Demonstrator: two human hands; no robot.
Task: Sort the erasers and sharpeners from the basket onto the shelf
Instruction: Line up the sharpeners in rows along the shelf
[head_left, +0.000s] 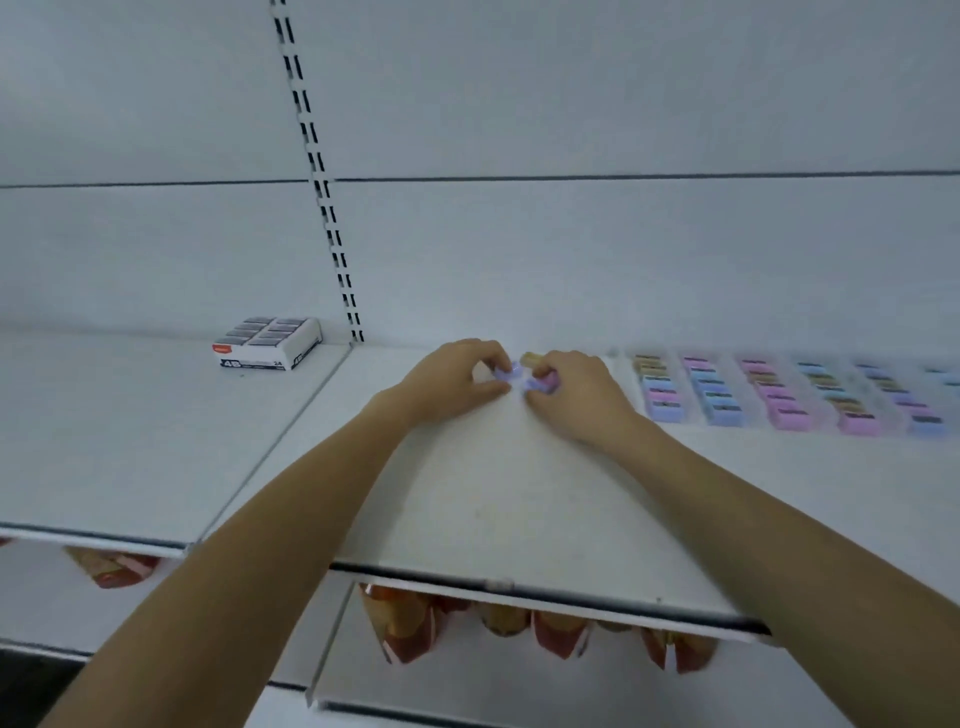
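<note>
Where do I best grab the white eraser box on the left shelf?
Come from the front and pinch the white eraser box across its two side walls. It lies flat with its top open, close to the back panel, so a top or rear grip looks poor.

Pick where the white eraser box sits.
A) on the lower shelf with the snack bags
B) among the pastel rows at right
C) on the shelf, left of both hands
C: the white eraser box stands on the shelf left of the slotted upright, apart from the left hand and right hand, which pinch small pastel pieces.
</note>
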